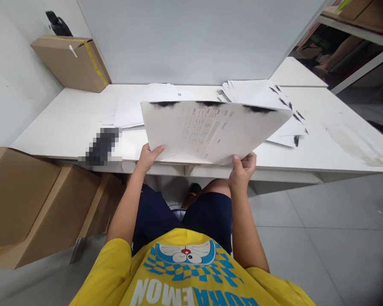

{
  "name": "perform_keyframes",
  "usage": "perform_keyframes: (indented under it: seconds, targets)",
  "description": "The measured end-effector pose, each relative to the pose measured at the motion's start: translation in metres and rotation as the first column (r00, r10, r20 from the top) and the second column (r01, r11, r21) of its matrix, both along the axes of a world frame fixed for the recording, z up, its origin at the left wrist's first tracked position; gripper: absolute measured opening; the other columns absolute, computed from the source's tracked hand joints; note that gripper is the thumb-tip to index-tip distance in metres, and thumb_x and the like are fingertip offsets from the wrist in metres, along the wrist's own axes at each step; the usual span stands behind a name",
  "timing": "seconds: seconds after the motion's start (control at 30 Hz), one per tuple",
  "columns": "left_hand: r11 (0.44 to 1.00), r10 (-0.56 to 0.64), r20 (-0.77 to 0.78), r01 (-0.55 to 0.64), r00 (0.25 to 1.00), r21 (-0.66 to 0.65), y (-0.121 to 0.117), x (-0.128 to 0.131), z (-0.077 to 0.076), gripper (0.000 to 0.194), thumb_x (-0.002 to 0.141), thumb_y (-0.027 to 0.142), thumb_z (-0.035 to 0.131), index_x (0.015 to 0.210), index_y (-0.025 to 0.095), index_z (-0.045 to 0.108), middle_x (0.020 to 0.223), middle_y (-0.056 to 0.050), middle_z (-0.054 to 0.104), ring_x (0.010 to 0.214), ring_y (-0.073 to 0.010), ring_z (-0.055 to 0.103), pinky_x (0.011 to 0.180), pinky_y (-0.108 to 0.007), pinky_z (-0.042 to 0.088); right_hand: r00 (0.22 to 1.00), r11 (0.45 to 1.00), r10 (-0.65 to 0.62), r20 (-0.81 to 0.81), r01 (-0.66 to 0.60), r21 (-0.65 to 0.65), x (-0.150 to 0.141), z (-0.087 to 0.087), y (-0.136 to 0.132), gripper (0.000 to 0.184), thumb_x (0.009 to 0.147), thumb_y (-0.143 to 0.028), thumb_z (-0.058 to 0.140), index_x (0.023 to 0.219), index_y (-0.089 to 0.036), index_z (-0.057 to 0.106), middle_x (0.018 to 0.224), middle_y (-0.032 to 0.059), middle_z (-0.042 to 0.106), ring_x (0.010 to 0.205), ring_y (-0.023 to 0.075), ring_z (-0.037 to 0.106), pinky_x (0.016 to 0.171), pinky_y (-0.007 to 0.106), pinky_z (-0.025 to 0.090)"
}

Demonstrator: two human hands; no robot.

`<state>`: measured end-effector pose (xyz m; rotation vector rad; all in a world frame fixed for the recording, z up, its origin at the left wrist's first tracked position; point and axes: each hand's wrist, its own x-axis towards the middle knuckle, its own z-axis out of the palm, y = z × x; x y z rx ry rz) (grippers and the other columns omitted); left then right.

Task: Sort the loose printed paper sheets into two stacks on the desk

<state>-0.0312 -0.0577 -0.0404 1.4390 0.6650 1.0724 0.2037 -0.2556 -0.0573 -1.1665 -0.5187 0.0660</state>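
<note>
Yellow shirt [178, 278]: large block letters, upside down in the view and partly cut by its lower edge, appear to spell "DORAEMON", with "DORA" in blue and "EMON" in white, beneath the cartoon face on the chest.
Held sheet [217, 127]: rows of small dark print and short bolder marks, too small to read.
Yellow tape on carton [94, 61]: tiny dark marks, illegible.

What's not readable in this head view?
All in the head view:
- Print on the held sheet: too small and faint.
- Some fingertips of the left hand and right hand: behind the held sheet.
- Whatever is under the dark patch: pixelated.
- Part of the right paper pile: behind the held sheet.
- Lower-left cardboard box: cut by left edge.
</note>
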Motion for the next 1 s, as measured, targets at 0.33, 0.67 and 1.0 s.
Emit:
perform_keyframes:
  seconds: [0.33,0.67,1.0]
  targets:
    - [0.992,-0.029,-0.103,0.016,0.994,-0.124,-0.053,-0.027,0.000,0.057,0.071,0.061,0.080,0.106,0.016,0.073,0.112,-0.012,0.075,0.107,-0.0311,0.069,0.095,-0.041,0.056,0.993,0.990,0.033,-0.109,-0.048,-0.134,0.004,0.008,-0.054,0.034,0.065,-0.037,0.080,0.089,-0.021,0.063,0.081,-0.0017,0.067,0.076,0.0137,0.060,0.076,0.028,0.047]
    - [0.867,-0.168,-0.008,0.144,0.986,-0.477,-0.153,-0.038,-0.019,0.054,0.078,0.048,0.080,0.122,0.022,0.062,0.121,-0.008,0.070,0.112,-0.0279,0.066,0.094,-0.036,0.053,0.871,0.845,-0.017,-0.491,-0.251,-0.473,0.014,-0.001,-0.136,0.051,0.051,-0.038,0.088,0.096,-0.022,0.072,0.075,0.0009,0.071,0.061,0.0146,0.062,0.055,0.026,0.048]
    - [0.780,-0.144,0.067,0.155,0.987,-0.606,-0.170,-0.016,-0.012,0.050,0.073,0.039,0.080,0.116,0.020,0.060,0.115,-0.008,0.072,0.107,-0.0284,0.067,0.092,-0.038,0.052,0.849,0.860,-0.129,-0.513,-0.162,-0.484,0.024,0.004,-0.161,0.053,0.050,-0.039,0.089,0.098,-0.022,0.076,0.079,0.0017,0.071,0.063,0.0166,0.063,0.053,0.027,0.049]
